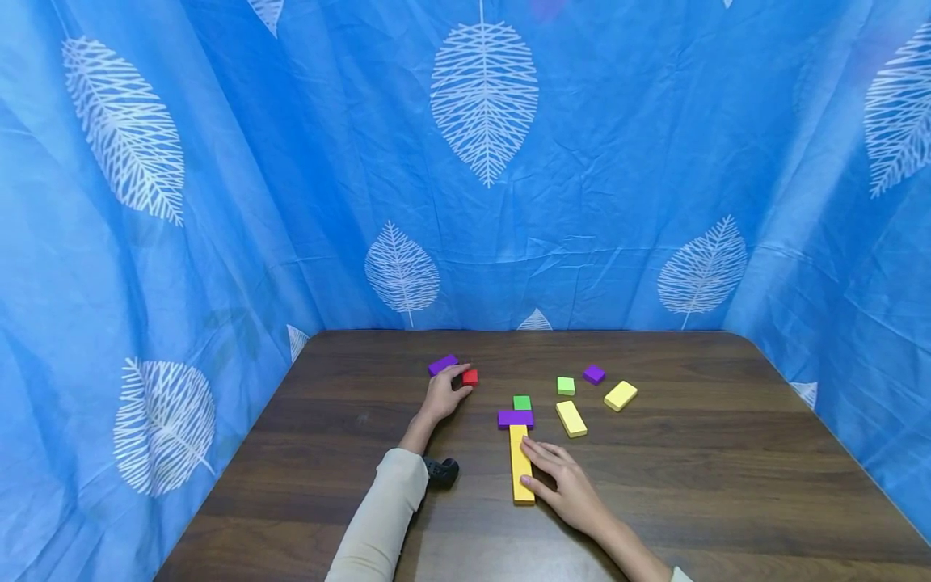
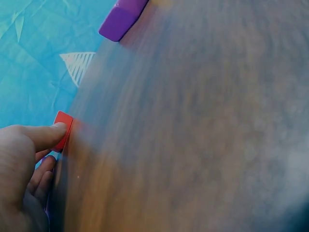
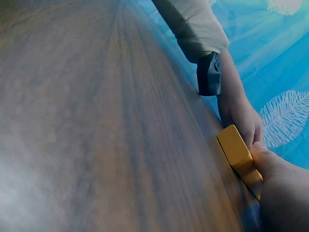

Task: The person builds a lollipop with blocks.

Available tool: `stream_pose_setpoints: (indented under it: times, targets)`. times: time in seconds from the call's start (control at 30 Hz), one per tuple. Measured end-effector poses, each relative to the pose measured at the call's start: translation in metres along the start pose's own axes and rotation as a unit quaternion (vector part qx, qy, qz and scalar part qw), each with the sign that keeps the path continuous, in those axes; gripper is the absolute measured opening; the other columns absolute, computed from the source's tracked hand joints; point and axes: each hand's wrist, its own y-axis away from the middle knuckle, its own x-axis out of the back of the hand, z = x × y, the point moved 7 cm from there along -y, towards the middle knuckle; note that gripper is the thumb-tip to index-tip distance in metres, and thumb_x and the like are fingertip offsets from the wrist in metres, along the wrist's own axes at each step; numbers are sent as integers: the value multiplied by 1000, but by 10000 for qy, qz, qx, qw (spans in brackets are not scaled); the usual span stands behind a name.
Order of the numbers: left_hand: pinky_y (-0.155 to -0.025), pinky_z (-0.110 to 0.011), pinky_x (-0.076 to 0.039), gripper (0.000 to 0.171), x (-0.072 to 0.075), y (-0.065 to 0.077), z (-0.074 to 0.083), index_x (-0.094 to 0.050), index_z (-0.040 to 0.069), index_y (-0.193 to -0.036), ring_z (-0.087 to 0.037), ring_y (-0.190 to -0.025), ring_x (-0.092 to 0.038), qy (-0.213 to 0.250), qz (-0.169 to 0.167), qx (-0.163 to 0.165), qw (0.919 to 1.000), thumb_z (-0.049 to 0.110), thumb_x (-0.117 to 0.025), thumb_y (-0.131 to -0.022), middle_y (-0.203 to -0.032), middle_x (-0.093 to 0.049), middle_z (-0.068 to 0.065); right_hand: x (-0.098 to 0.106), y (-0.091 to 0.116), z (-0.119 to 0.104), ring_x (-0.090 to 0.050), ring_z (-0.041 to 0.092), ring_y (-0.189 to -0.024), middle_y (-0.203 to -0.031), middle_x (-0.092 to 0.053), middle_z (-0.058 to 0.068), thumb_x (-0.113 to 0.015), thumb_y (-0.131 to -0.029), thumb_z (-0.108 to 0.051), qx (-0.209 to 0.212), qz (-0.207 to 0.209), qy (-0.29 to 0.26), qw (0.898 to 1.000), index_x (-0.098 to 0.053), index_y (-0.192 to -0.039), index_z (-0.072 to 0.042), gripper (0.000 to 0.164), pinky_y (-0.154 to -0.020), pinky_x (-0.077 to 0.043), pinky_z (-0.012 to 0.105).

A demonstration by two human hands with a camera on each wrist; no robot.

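At the back left, my left hand (image 1: 441,395) pinches a small red block (image 1: 470,377) between thumb and fingers. The left wrist view shows the thumb on that red block (image 2: 62,131). A purple block (image 1: 442,364) lies just behind this hand. My right hand (image 1: 569,485) rests with fairly straight fingers along the right side of a long orange-yellow bar (image 1: 520,477). Its thumb touches the bar (image 3: 235,146) in the right wrist view. Across the bar's far end lies a purple block (image 1: 515,419), with a green block (image 1: 522,402) beyond it.
Right of the arrangement lie two pale yellow blocks (image 1: 571,419) (image 1: 621,396), a light green block (image 1: 566,385) and another purple block (image 1: 594,374). A black device (image 1: 441,473) sits at the left wrist. A blue leaf-patterned curtain (image 1: 582,162) surrounds the brown wooden table (image 1: 691,485).
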Motion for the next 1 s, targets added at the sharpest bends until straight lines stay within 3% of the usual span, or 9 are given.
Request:
stream_pose_setpoints:
  times: [0.17, 0.37, 0.67, 1.0]
  targets:
    - [-100, -44, -35, 40, -1, 0, 0, -59, 3, -123, -31, -120, -47, -65, 65, 81, 9999, 9, -67, -84, -124, -56, -16, 0, 0, 1, -48, 27, -117, -132, -52, 6, -66, -86, -28, -33, -17, -20, 10000, -56, -127, -5, 48, -91, -40, 48]
    - [-93, -40, -42, 35, -4, 0, 10, -64, 5, -118, -26, -110, -54, 12, 90, -202, 9998, 10, -69, -83, -116, -61, -12, 0, 0, 1, -49, 25, -117, -132, -52, 6, -67, -85, -27, 14, 29, 32, 10000, -56, -127, -5, 49, -91, -40, 48]
    - [-90, -36, -44, 35, -20, 6, 32, -65, 7, -117, -22, -108, -56, 87, -510, -916, 9945, 16, -69, -84, -113, -63, -7, 0, 0, 1, -48, 25, -117, -132, -52, 5, -66, -85, -28, 3, 20, 33, 10000, -57, -127, -6, 49, -91, -41, 47]
    - [-93, -36, -42, 36, -28, 10, 34, -65, 10, -117, -21, -109, -56, 38, -867, -975, 9914, 18, -70, -83, -113, -63, -5, 1, 0, 1, -48, 25, -117, -132, -52, 4, -66, -86, -29, -43, -23, 7, 10000, -56, -128, -6, 49, -91, -41, 48]
